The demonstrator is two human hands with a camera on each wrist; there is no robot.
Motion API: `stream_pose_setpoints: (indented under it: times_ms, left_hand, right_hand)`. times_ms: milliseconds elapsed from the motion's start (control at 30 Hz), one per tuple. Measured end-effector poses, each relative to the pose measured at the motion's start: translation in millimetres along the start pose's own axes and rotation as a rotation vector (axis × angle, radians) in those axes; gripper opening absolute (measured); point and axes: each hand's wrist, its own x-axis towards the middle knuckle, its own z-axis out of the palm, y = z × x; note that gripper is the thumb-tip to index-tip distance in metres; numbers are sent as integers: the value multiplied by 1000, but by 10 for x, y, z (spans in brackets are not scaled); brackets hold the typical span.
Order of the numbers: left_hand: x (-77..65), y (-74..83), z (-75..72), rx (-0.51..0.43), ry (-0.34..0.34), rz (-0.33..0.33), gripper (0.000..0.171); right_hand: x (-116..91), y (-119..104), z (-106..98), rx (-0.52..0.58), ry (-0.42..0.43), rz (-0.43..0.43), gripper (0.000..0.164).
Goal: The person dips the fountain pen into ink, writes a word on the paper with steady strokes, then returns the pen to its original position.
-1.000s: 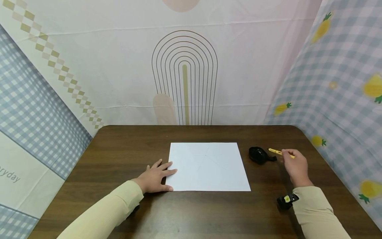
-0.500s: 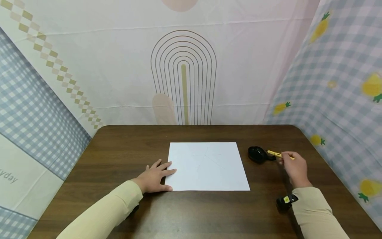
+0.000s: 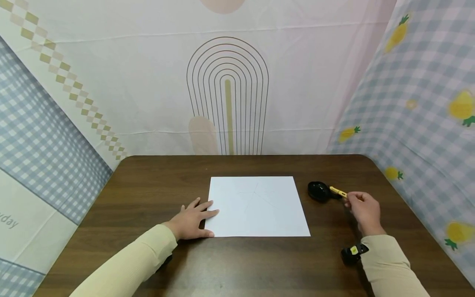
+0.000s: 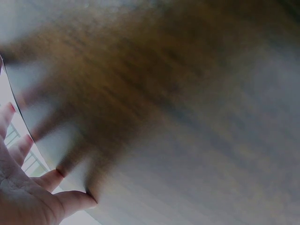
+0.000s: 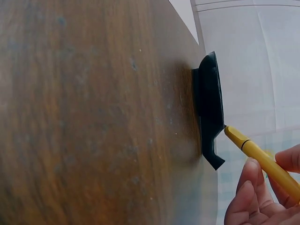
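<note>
A white sheet of paper [image 3: 261, 222] with faint thin lines on it lies on the brown table. My left hand [image 3: 190, 222] rests on its left edge with fingers spread, fingertips and thumb touching the paper. At the right, my right hand [image 3: 365, 209] pinches a yellow pen [image 3: 338, 192] between thumb and fingers. The pen points left at a small black oval dish [image 3: 318, 192] with a short bent handle. In the right wrist view the pen's tip is right at the rim of the dish [image 5: 210, 96], near where the handle begins.
The dark wooden tabletop [image 3: 259, 268] reaches to a patterned white cloth [image 3: 297, 82] at the back. Checked cloths hang at both sides, the right-hand cloth [image 3: 389, 115] printed with pineapples. A small black camera [image 3: 351, 254] sits on the right wrist.
My right hand has moved slightly left and down with the yellow pen, bringing its tip to the black dish. The left hand stays in place on the paper.
</note>
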Motion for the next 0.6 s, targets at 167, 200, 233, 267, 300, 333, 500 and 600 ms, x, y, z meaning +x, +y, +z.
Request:
stream_pose_setpoints:
  times_ms: [167, 200, 233, 267, 300, 333, 500, 600]
  left_hand:
    - [0, -13, 6, -5, -2, 0, 71]
    - [2, -17, 9, -4, -2, 1, 71]
    - [3, -20, 12, -3, -1, 1, 71]
    - [4, -23, 15, -2, 0, 1, 72]
    - [6, -27, 18, 0, 0, 1, 72]
    - [7, -29, 20, 0, 1, 1, 72]
    - [10, -36, 25, 2, 4, 1, 72]
    - [12, -36, 26, 1, 5, 2, 72]
  right_hand:
    - [-2, 36, 22, 20, 25, 18, 27]
    - [-3, 45, 27, 18, 29, 21, 28]
    - [-5, 53, 32, 18, 34, 25, 29]
    - [-7, 59, 37, 17, 37, 28, 30]
    - [-9, 64, 43, 18, 40, 33, 31]
    - [-13, 66, 50, 19, 42, 38, 32]
    - [-25, 55, 77, 41, 53, 71, 33]
    - [-21, 48, 84, 62, 58, 83, 31]
